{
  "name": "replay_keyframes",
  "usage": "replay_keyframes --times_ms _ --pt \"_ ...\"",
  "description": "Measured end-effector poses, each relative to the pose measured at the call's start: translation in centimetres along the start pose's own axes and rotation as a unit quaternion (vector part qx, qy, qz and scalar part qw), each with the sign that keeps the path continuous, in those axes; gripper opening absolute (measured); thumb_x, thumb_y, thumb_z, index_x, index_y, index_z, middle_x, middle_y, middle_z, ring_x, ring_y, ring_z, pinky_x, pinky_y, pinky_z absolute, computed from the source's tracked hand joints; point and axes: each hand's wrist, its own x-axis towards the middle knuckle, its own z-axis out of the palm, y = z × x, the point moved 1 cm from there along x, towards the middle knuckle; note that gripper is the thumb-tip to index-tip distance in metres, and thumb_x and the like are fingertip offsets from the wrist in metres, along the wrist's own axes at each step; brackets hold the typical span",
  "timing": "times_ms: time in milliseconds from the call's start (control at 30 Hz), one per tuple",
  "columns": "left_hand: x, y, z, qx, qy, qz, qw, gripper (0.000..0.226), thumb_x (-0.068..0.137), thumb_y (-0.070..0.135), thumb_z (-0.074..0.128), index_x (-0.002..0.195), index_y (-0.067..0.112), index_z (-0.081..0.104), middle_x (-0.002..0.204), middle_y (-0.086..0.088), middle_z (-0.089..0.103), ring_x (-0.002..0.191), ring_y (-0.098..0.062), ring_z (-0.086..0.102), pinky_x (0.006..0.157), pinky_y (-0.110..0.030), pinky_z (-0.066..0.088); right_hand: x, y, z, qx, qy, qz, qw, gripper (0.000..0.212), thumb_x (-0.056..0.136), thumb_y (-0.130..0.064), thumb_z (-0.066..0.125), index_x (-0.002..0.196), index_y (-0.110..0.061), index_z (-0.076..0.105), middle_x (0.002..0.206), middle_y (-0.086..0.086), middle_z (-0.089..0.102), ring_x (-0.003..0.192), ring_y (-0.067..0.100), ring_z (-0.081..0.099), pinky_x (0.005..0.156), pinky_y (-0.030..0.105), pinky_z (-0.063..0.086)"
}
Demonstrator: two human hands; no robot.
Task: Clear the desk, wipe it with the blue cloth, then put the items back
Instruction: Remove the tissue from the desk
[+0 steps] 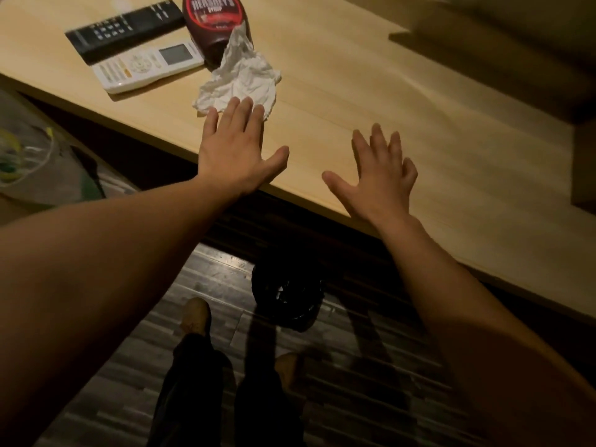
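A light wooden desk point(371, 91) runs across the upper part of the view. On its left end lie a black remote point(125, 29), a white remote point(146, 66), a brown Hershey's syrup bottle point(216, 24) and a crumpled white tissue point(242, 82). My left hand point(235, 150) is spread flat near the desk's front edge, its fingertips at the tissue's near side. My right hand point(377, 179) hovers over the front edge with fingers spread and holds nothing. No blue cloth is in view.
A dark bin with a black liner point(287, 295) stands on the dark plank floor under the desk edge. My legs and feet point(193, 317) are below. A plastic bag point(29, 156) lies at the left. A shadowed shelf or box point(516, 75) is at the desk's right.
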Motion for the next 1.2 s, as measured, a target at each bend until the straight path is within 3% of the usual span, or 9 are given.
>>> replay_keyframes --times_ms 100,200,300,400,533,700,933,1067,1200 --pt "-0.1 0.0 0.0 -0.013 0.002 -0.001 1.000 0.090 0.094 0.077 0.027 0.161 0.016 0.027 0.169 -0.010 0.025 0.159 -0.027 0.013 0.128 -0.054 0.009 0.4 0.5 1.0 -0.019 -0.031 0.025 0.999 0.099 0.078 -0.096 0.022 0.162 -0.044 0.008 0.173 -0.008 -0.004 0.159 0.023 -0.010 0.123 0.058 0.004" --pt "-0.4 -0.2 -0.3 -0.060 0.032 0.001 0.998 0.073 0.098 0.067 0.037 0.152 0.018 0.046 0.158 -0.009 0.043 0.149 -0.027 0.033 0.125 -0.050 0.021 0.4 0.5 0.9 -0.022 -0.023 0.021 0.999 0.100 0.077 -0.097 0.020 0.162 -0.044 0.009 0.173 -0.008 -0.001 0.159 0.023 -0.008 0.123 0.058 0.006" --pt "-0.9 -0.4 -0.7 -0.156 0.081 -0.002 0.984 0.042 0.103 0.045 0.053 0.125 0.014 0.071 0.128 -0.008 0.062 0.123 -0.026 0.052 0.102 -0.039 0.042 0.3 0.5 0.9 -0.013 -0.014 0.022 1.000 0.100 0.077 -0.098 0.021 0.161 -0.044 0.011 0.173 -0.008 0.002 0.159 0.022 -0.006 0.123 0.058 0.006" --pt "-1.8 -0.3 -0.6 -0.196 0.104 -0.038 0.974 0.025 0.100 0.028 0.065 0.108 0.009 0.078 0.108 -0.007 0.064 0.109 -0.025 0.053 0.084 -0.028 0.038 0.2 0.5 0.9 -0.012 -0.009 0.023 1.000 0.100 0.077 -0.098 0.021 0.161 -0.044 0.012 0.173 -0.008 0.002 0.159 0.022 -0.005 0.123 0.057 0.006" --pt "-3.3 0.5 -0.7 -0.229 0.088 -0.058 0.968 0.006 0.092 0.016 0.075 0.096 0.012 0.075 0.105 -0.008 0.063 0.105 -0.026 0.055 0.082 -0.024 0.035 0.2 0.6 1.0 -0.015 -0.012 0.029 0.999 0.101 0.076 -0.098 0.020 0.161 -0.044 0.012 0.173 -0.009 0.001 0.159 0.022 -0.006 0.124 0.057 0.006" --pt "-6.8 2.1 -1.3 -0.272 0.110 -0.035 0.955 0.014 0.084 0.001 0.077 0.091 0.012 0.073 0.099 -0.007 0.065 0.095 -0.024 0.062 0.078 -0.033 0.051 0.1 0.6 0.9 -0.011 -0.005 0.027 1.000 0.101 0.076 -0.098 0.021 0.161 -0.044 0.014 0.173 -0.007 0.003 0.159 0.023 -0.003 0.124 0.057 0.007" --pt "-15.9 6.0 -0.7 -0.324 0.109 0.024 0.940 0.014 0.086 -0.001 0.076 0.097 0.007 0.072 0.102 -0.007 0.064 0.093 -0.013 0.059 0.078 -0.008 0.040 0.0 0.6 1.0 -0.008 -0.005 0.027 1.000 0.101 0.077 -0.097 0.022 0.162 -0.042 0.015 0.173 -0.007 0.003 0.159 0.023 -0.003 0.124 0.056 0.005" --pt "-19.5 6.9 2.7 -0.367 0.056 0.024 0.928 0.012 0.092 0.003 0.074 0.102 0.008 0.073 0.103 -0.003 0.064 0.092 -0.018 0.065 0.076 -0.026 0.053 0.1 0.7 1.1 -0.007 -0.005 0.027 1.000 0.101 0.077 -0.097 0.022 0.162 -0.042 0.015 0.173 -0.007 0.004 0.159 0.024 -0.003 0.124 0.056 0.005" --pt "-20.7 6.7 6.8 -0.374 -0.020 -0.056 0.925 0.013 0.094 0.007 0.073 0.107 0.011 0.073 0.104 -0.001 0.066 0.087 0.000 0.058 0.078 -0.004 0.040 0.0 0.7 1.2 -0.001 -0.005 0.025 1.000 0.101 0.077 -0.096 0.024 0.162 -0.042 0.016 0.173 -0.007 0.004 0.159 0.024 -0.004 0.124 0.056 0.003"
